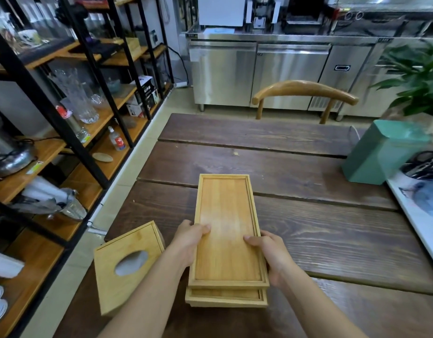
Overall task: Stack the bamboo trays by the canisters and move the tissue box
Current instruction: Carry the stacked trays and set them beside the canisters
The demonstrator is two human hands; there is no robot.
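Note:
A long bamboo tray (225,215) lies lengthwise in front of me on top of a second bamboo tray (226,298), whose near end sticks out below it. My left hand (188,242) grips the top tray's left rim, thumb on its inside. My right hand (271,254) grips the right rim the same way. A bamboo tissue box (122,276) with an oval slot sits at the table's near left corner, just left of my left forearm. A teal canister (379,154) stands at the far right of the table.
The dark wooden table (308,228) stretches ahead. A white board with a dark bowl (423,191) lies at the right edge. A wooden chair (305,93) stands at the far side, a plant (420,76) at the right, shelves (71,132) of glassware on the left.

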